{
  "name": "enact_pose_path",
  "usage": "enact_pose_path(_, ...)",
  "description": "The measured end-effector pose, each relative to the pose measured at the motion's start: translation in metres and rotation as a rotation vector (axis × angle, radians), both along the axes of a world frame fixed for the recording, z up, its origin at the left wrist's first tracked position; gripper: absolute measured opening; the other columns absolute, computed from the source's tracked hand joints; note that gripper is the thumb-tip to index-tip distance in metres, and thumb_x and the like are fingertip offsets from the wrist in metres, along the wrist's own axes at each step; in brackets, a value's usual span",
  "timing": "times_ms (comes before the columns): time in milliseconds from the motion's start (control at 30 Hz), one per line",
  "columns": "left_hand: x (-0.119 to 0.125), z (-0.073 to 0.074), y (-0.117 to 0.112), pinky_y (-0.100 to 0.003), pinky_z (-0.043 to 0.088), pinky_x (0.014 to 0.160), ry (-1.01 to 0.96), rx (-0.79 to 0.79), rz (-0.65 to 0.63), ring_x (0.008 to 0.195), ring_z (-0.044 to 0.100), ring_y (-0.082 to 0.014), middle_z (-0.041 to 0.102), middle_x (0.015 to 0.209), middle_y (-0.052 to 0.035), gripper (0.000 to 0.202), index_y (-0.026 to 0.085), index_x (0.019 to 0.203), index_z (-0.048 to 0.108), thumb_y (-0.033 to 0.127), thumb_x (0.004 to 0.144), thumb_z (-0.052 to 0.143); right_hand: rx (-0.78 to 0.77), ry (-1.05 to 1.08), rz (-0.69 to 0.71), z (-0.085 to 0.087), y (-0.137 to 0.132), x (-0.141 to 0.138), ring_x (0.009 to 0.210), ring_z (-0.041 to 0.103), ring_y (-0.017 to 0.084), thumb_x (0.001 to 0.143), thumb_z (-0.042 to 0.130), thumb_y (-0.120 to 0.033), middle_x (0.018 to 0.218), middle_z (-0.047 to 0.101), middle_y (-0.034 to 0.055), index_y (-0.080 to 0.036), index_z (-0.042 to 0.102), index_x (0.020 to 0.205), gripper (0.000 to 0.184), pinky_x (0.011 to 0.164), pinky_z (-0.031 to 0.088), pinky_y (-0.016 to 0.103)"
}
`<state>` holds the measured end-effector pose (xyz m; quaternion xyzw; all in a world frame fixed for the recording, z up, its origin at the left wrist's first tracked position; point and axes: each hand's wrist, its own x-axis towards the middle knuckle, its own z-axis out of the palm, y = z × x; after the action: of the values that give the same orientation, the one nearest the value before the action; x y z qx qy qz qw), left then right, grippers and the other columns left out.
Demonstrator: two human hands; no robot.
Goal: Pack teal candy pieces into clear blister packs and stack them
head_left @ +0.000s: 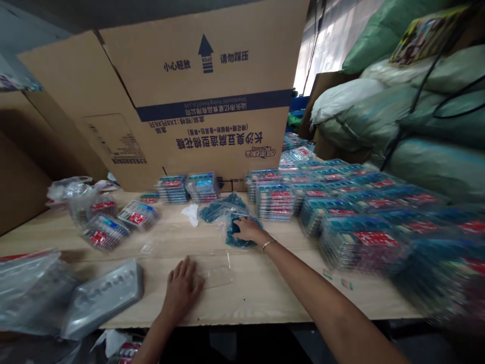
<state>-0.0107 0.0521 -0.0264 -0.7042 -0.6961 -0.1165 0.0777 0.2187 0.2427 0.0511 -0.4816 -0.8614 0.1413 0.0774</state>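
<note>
My left hand (184,285) lies on the table with its fingers stretched out, touching the left edge of a clear plastic tray (215,270). Farther forward, my right hand (250,230) reaches over a heap of small dark teal pieces (239,240) that lie in or on a clear plastic bag (227,203). Its thumb and index finger are apart, and the other fingertips are partly hidden. A bracelet (268,244) circles the right wrist. The kind of the teal pieces is too blurred to tell.
Stacked clear blister packs with red labels (375,238) crowd the right side. More packs (138,215) lie at left, near grey molded trays (106,296). A large cardboard box (212,101) stands behind the wooden table (261,298). Stuffed sacks (379,111) are piled at right.
</note>
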Motion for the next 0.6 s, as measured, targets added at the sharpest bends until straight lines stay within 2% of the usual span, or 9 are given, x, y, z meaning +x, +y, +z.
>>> enact_pose_path(67,0.007,-0.010,-0.006,-0.050,0.041,0.097,-0.035,0.058,-0.016,0.123,0.048,-0.0316,0.050,0.136,-0.0170,0.045,0.017,0.121,0.055,0.041,0.084,0.049,-0.036,-0.027,-0.016,-0.008,0.016,-0.005,0.101,0.057,0.026,0.061,0.076,-0.033,0.113,0.061,0.0096,-0.022,0.063,0.108,0.050,0.079,0.045,0.031)
enact_pose_path(100,0.008,-0.013,-0.008,-0.050,0.041,0.097,-0.052,0.082,-0.029,0.123,0.048,-0.0313,0.052,0.134,-0.0170,0.044,0.017,0.120,0.055,0.041,0.084,0.049,-0.047,-0.032,-0.024,-0.012,0.020,-0.008,0.099,0.058,0.026,0.059,0.076,-0.031,0.112,0.062,0.0089,-0.022,0.064,0.106,0.050,0.077,0.044,0.030)
enact_pose_path(200,0.010,-0.011,-0.012,-0.049,0.044,0.094,-0.108,0.127,-0.055,0.118,0.052,-0.0310,0.058,0.124,-0.0166,0.040,0.017,0.111,0.058,0.044,0.083,0.050,-0.051,-0.011,-0.040,-0.023,0.023,-0.012,0.090,0.061,0.021,0.060,0.072,-0.023,0.104,0.065,0.0064,-0.021,0.065,0.100,0.041,0.072,0.043,0.027)
enact_pose_path(300,0.012,-0.006,-0.015,-0.048,0.046,0.092,-0.142,0.157,-0.015,0.111,0.056,-0.0307,0.060,0.117,-0.0151,0.036,0.018,0.103,0.058,0.047,0.082,0.052,-0.021,0.055,-0.049,-0.031,0.019,-0.009,0.087,0.062,0.020,0.064,0.065,-0.017,0.098,0.067,0.0044,-0.020,0.064,0.100,0.036,0.071,0.043,0.026)
enact_pose_path(367,0.014,-0.005,-0.017,-0.048,0.047,0.091,-0.147,0.170,0.005,0.108,0.057,-0.0303,0.060,0.116,-0.0145,0.037,0.019,0.104,0.057,0.047,0.081,0.053,0.014,0.110,-0.047,-0.035,0.016,-0.005,0.092,0.061,0.020,0.067,0.060,-0.015,0.100,0.067,0.0048,-0.019,0.063,0.101,0.034,0.075,0.044,0.027)
enact_pose_path(500,0.017,-0.009,-0.019,-0.049,0.046,0.092,-0.154,0.175,0.005,0.111,0.055,-0.0319,0.057,0.119,-0.0163,0.046,0.017,0.114,0.053,0.046,0.079,0.056,0.097,0.217,-0.007,-0.043,0.014,-0.002,0.109,0.055,0.020,0.072,0.051,-0.008,0.117,0.061,0.0071,-0.019,0.060,0.108,0.039,0.090,0.042,0.030)
enact_pose_path(600,0.018,-0.010,-0.019,-0.051,0.045,0.093,-0.175,0.157,-0.011,0.113,0.053,-0.0333,0.056,0.121,-0.0176,0.047,0.016,0.114,0.054,0.045,0.077,0.057,0.145,0.251,0.064,-0.045,0.013,-0.001,0.110,0.054,0.021,0.070,0.051,-0.005,0.118,0.060,0.0066,-0.021,0.063,0.104,0.040,0.093,0.041,0.035)
